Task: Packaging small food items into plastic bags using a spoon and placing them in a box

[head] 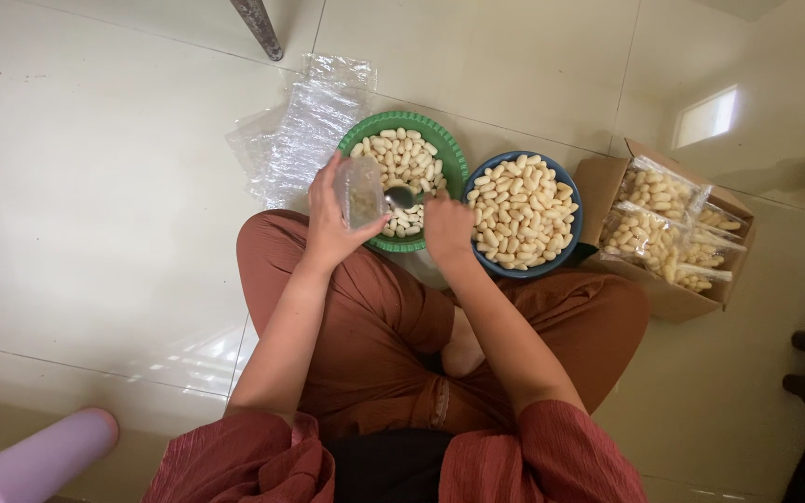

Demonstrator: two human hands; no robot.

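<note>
The left hand (pixel 328 224) grips an open clear bag (pixel 361 191), tilted over the green bowl (pixel 449 154) so spills land inside; the right hand (pixel 446 226), closed around a spoon (pixel 401 197), feeds snacks (pixel 402 154) into its mouth.

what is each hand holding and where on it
The left hand holds a small clear bag by its side. The right hand holds a metal spoon by its handle, over the green bowl.

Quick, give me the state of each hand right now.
Left hand: closed around a small clear bag, held over the green bowl.
Right hand: closed on a metal spoon pointing toward the bag.
</note>
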